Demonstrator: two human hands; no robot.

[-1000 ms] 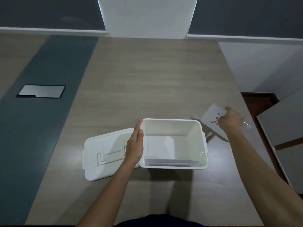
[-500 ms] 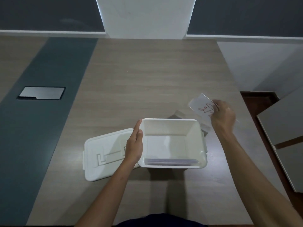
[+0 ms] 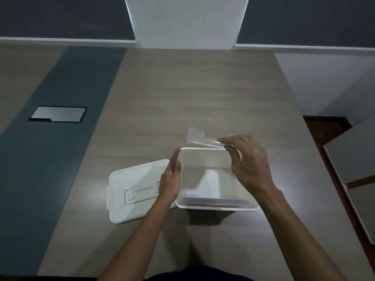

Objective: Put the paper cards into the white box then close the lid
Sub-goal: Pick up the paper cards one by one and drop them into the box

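Note:
The open white box stands on the wooden table near its front edge. Several paper cards lie flat on its floor by the near wall. My right hand hovers over the box's far right corner and pinches a paper card, held almost edge-on above the far rim. My left hand rests against the box's left wall, fingers straight. The white lid lies flat to the left of the box, partly under my left hand.
The table has a dark grey strip on its left with a metal hatch plate set in it. The table's right edge runs close to the box; grey panels lie beyond it.
My right hand lifted the card from the table at the right and carried it left, over the box's far rim. The left hand stayed on the box's left wall.

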